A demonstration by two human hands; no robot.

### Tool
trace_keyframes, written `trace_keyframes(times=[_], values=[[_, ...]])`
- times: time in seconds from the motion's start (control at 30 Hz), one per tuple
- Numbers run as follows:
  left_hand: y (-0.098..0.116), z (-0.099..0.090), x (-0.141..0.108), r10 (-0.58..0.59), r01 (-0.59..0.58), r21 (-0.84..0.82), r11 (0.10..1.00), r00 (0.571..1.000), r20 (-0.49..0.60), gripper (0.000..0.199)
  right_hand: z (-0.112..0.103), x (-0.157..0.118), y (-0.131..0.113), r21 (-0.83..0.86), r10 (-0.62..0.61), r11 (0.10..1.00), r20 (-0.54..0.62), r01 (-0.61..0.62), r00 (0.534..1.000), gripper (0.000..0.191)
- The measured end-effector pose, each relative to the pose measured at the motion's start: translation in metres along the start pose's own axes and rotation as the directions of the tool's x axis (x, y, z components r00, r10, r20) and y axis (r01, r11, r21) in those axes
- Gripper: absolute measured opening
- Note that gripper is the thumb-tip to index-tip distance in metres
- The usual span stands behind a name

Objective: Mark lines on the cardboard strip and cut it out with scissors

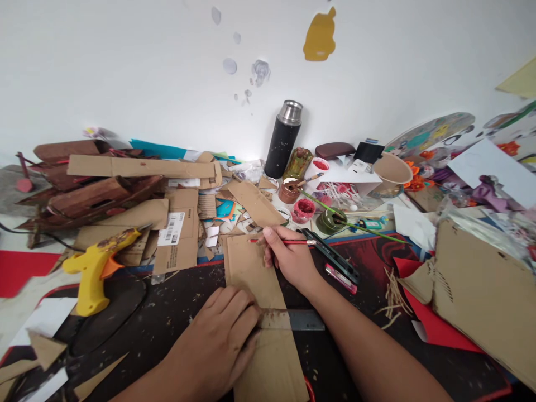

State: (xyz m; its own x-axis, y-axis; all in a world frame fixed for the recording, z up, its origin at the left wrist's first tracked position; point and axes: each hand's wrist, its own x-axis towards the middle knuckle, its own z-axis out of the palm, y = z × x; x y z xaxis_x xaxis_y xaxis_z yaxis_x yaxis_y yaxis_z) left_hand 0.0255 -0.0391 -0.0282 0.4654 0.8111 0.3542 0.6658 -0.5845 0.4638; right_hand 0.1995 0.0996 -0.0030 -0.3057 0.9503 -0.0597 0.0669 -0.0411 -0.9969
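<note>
A long strip of brown cardboard (pixel 274 365) lies on the dark mat in front of me. Across it rests a metal ruler (pixel 307 320), its right end reaching past the strip's edge. My left hand (pixel 230 326) presses down on the ruler's left part, fingers together and bent over it, hiding that end. Farther up, my right hand (pixel 288 254) holds a red pencil (pixel 299 242) level between thumb and fingers, above the strip's upper part. Just right of that hand lie a dark utility knife (pixel 333 257) and a pink-and-clear small item (pixel 341 278).
A yellow hot-glue gun (pixel 96 273) lies at left with its cord on the mat. Behind are brown cardboard models (pixel 96 190), cardboard scraps (pixel 178 234), a black thermos (pixel 283 139) and open paint pots (pixel 304 210). A cardboard box (pixel 486 301) stands at right.
</note>
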Motion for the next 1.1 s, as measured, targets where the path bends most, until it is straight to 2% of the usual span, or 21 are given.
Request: trace_keyframes(times=[0.57,0.9,1.1], values=[[-0.001,0.001,-0.001,-0.004,0.003,-0.021,1.0,1.0,-0.015,0.017,0.0,0.0,0.003,-0.012,0.003,1.0,0.013,-0.003,1.0,0.053],[0.0,-0.014,0.01,0.059,-0.058,0.058,0.997,0.998,-0.012,0.015,-0.001,0.001,0.002,0.056,-0.015,0.998,-0.067,0.019,0.998,0.057],[-0.001,-0.015,0.011,0.072,-0.071,0.067,0.995,0.997,-0.012,0.013,-0.001,0.003,0.001,0.072,-0.012,0.997,-0.115,0.02,0.993,0.06]])
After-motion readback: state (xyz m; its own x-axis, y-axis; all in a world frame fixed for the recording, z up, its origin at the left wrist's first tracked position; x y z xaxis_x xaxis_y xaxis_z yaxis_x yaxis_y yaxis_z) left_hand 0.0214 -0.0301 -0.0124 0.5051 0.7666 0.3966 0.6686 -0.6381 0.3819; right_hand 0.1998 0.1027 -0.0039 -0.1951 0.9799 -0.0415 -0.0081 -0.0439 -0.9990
